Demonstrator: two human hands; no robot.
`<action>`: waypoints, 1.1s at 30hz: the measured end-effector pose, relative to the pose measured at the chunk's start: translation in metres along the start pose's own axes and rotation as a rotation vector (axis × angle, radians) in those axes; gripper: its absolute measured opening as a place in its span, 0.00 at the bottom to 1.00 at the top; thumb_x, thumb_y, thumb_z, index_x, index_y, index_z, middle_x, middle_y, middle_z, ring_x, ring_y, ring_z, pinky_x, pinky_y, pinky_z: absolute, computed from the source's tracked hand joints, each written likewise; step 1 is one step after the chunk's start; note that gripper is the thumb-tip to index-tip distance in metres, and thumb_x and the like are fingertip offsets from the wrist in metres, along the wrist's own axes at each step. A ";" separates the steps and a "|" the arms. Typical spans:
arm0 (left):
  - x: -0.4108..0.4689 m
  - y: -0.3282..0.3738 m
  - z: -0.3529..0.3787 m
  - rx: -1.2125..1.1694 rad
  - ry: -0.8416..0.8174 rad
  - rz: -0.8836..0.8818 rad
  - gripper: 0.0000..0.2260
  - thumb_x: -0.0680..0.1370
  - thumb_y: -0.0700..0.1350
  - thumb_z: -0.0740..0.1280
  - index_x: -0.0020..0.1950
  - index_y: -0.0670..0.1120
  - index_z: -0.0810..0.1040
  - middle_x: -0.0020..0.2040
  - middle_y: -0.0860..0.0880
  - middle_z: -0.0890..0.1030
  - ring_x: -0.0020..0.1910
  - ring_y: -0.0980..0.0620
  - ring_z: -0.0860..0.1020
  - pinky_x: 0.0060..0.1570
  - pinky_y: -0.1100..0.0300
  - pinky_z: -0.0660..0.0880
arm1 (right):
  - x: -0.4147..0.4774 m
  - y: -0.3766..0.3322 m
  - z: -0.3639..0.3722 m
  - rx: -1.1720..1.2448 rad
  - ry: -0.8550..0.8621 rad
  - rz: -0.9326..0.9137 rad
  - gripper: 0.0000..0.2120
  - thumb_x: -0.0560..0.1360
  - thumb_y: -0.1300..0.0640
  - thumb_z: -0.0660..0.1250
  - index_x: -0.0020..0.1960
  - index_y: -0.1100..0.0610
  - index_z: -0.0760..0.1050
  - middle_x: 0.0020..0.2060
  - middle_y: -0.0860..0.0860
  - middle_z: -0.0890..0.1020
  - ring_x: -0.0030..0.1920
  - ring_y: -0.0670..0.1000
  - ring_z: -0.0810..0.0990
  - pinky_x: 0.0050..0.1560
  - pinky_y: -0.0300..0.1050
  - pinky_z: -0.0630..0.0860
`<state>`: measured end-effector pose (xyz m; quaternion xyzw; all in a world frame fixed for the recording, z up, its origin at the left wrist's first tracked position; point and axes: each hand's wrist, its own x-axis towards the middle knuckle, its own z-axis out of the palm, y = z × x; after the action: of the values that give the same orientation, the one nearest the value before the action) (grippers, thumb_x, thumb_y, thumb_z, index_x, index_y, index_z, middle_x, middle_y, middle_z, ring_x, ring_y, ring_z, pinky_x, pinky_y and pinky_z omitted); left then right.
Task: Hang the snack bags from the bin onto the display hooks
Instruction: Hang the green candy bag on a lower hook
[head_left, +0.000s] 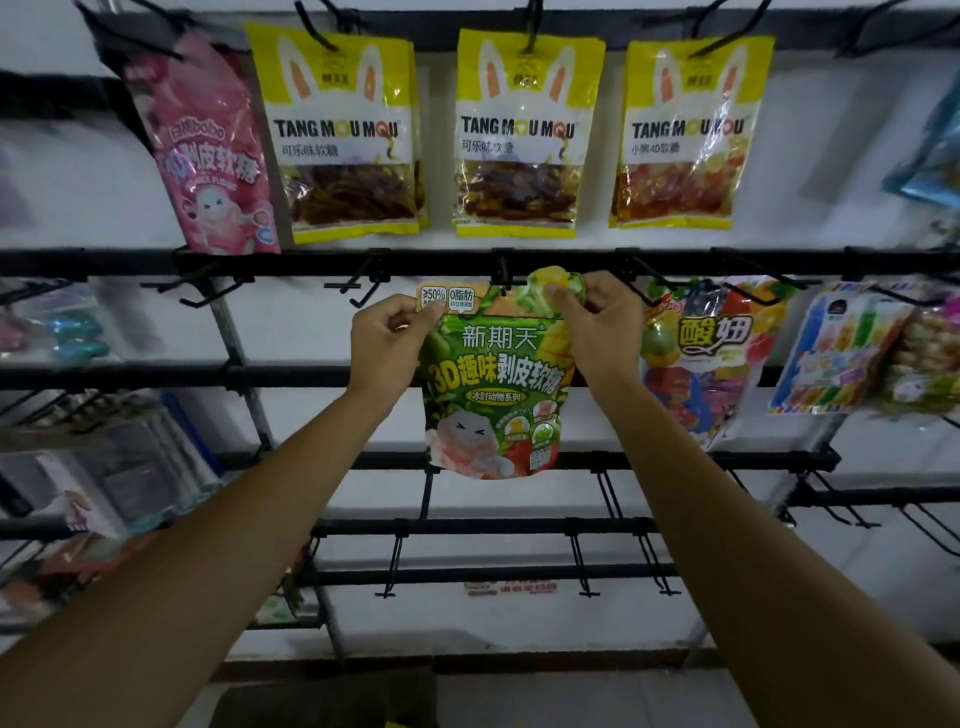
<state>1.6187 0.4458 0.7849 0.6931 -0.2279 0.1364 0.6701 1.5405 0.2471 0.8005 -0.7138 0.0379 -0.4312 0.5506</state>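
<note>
A green snack bag with white and yellow print hangs upright at the middle rail of the black display rack. My left hand pinches its top left corner. My right hand pinches its top right corner, which is crumpled. The bag's top edge sits right at a black hook on the middle rail; I cannot tell whether the hook passes through the bag's hole. The bin is mostly out of view; only a dark shape shows at the bottom edge.
Three yellow bags and a pink bag hang on the top rail. A colourful fruit bag and more bags hang to the right. Bare hooks stick out left of the green bag and on the lower rails.
</note>
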 end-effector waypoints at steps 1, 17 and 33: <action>0.001 -0.001 0.001 0.005 0.000 -0.002 0.13 0.77 0.46 0.71 0.34 0.44 0.77 0.34 0.46 0.81 0.36 0.47 0.82 0.36 0.51 0.79 | 0.001 -0.001 0.000 -0.016 -0.001 -0.002 0.13 0.76 0.60 0.72 0.37 0.61 0.70 0.25 0.45 0.69 0.25 0.41 0.64 0.28 0.34 0.61; 0.028 -0.053 0.030 -0.005 0.116 -0.080 0.09 0.77 0.46 0.71 0.44 0.39 0.82 0.39 0.43 0.84 0.38 0.49 0.82 0.44 0.49 0.80 | 0.039 0.068 0.018 -0.114 -0.015 0.087 0.14 0.76 0.53 0.72 0.35 0.48 0.70 0.29 0.47 0.76 0.30 0.46 0.74 0.32 0.44 0.71; -0.007 -0.097 0.038 0.169 0.155 -0.185 0.03 0.74 0.40 0.74 0.46 0.44 0.83 0.40 0.49 0.84 0.37 0.58 0.81 0.43 0.59 0.80 | 0.004 0.129 0.013 -0.229 -0.020 0.118 0.06 0.77 0.56 0.71 0.49 0.59 0.82 0.37 0.45 0.81 0.37 0.40 0.79 0.42 0.35 0.79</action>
<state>1.6570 0.4087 0.6948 0.7525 -0.0983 0.1456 0.6347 1.6052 0.2043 0.6968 -0.7727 0.1233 -0.3840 0.4901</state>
